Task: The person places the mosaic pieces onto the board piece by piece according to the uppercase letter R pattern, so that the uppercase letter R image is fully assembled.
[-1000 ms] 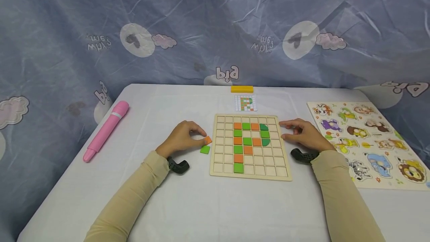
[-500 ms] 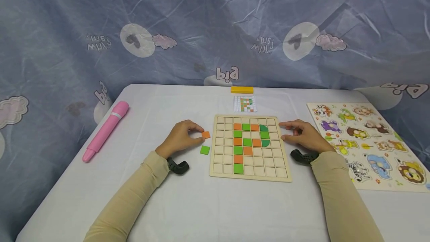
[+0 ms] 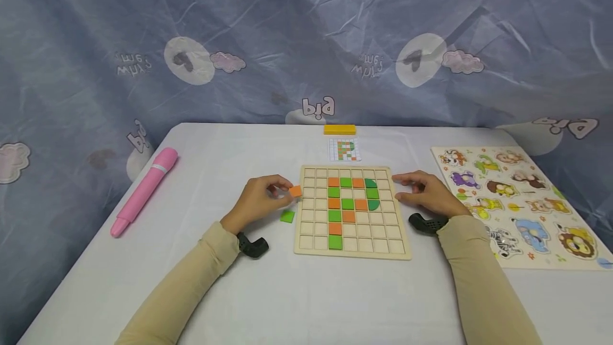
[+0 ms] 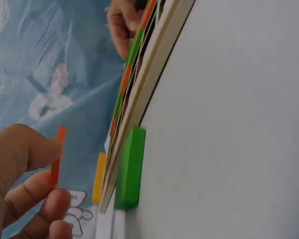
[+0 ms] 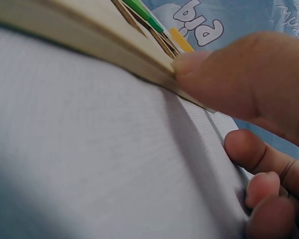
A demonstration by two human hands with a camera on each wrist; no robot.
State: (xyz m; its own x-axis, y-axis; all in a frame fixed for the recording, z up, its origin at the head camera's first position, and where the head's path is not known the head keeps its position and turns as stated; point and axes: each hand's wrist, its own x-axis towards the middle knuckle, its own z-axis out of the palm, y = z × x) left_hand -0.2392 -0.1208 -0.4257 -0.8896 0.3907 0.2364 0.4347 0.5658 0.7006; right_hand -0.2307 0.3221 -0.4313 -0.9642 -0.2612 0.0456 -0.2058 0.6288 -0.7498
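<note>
My left hand (image 3: 261, 198) pinches an orange square tile (image 3: 295, 191) between thumb and fingers at the left edge of the wooden grid board (image 3: 354, 256). The left wrist view shows the tile (image 4: 58, 154) edge-on, held above the table. A loose green square tile (image 3: 287, 216) lies just below that hand, close to the board. Green and orange tiles, with two rounded dark green ones, form a P-like shape in the grid. My right hand (image 3: 426, 193) is at the board's right edge; in the right wrist view its thumb (image 5: 229, 82) touches the rim.
Behind the board lie a small pattern card (image 3: 345, 149) and a yellow block (image 3: 339, 130). A pink microphone-shaped stick (image 3: 143, 193) is on the left of the table. An animal puzzle board (image 3: 522, 254) lies to the right, partly behind the right forearm.
The orange tile in my left hand first drew away from the board, then moved back right to its edge. My right hand stays at the board; the head view has shifted slightly.
</note>
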